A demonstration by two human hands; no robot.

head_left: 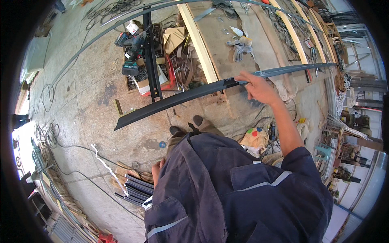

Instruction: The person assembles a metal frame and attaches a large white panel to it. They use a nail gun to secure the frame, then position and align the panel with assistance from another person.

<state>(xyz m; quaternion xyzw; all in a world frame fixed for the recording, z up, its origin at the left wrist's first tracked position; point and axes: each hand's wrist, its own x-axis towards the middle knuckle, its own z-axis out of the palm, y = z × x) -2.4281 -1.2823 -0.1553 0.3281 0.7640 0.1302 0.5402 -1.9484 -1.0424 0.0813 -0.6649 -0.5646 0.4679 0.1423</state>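
Observation:
A long dark metal bar [178, 98] runs across in front of me, its left end cut at a slant. My right hand [261, 89] is on this bar right of its middle, fingers over its top and thumb on the near side. Just left of the fingertips is a shiny black patch [231, 83] on the bar. My left hand [157, 170] hangs low beside my jacket, which hides most of it; its visible fingers look loose, with nothing seen in them. Close to it lie several dark bars [137, 188] in a bundle.
Beyond the bar, a crate [161, 38] holds scraps and tools, with cordless power tools [131, 46] at its left. Wooden beams [198, 40] extend away from me. Grey work gloves [240, 50] lie between them. Cables [50, 133] cross the floor at left; shelving and stock line the right.

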